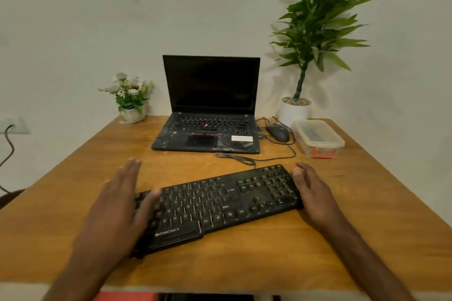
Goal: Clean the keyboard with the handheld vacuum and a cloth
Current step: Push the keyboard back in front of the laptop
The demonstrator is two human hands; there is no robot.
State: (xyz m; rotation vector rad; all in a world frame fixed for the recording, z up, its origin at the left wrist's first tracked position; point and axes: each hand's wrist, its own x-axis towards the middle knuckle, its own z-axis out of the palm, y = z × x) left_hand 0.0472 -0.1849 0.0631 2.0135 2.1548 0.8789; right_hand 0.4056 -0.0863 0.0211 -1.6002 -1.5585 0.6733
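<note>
Wooden table (244, 264) against a pale wall. Open black laptop (210, 129) at the far edge, screen dark. Black mouse (278, 132) just right of it, then a lidded clear plastic box (318, 137) with a red clasp. Tall leafy plant (320, 14) in a white pot behind the box. Small potted white flowers (129, 95) left of the laptop.

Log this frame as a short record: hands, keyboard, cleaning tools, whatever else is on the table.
left hand: open, fingers straight, over the left end of the keyboard
right hand: open, at the keyboard's right end; contact unclear
keyboard: black, lying askew on the table
vacuum, cloth: not in view
behind keyboard: open laptop, screen dark
right of laptop: mouse, clear box, plant
left of laptop: flowers
</note>
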